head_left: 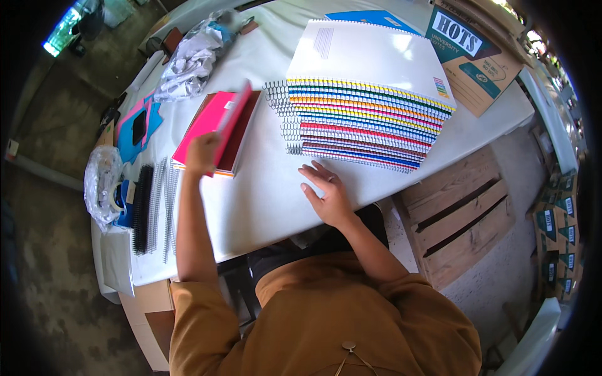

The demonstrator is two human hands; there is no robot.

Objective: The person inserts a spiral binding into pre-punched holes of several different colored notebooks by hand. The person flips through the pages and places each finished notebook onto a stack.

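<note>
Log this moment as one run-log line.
left hand: grips tilted pink cover | right hand: flat on white table | spiral notebook stack: just beyond right fingertips

White table (263, 200), wood pallet (464, 219) at right, concrete floor (50, 250), bright daylight.

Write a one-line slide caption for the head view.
Left hand lifts a pink cover while right hand rests flat on the white table beside a stack of spiral notebooks.
</note>
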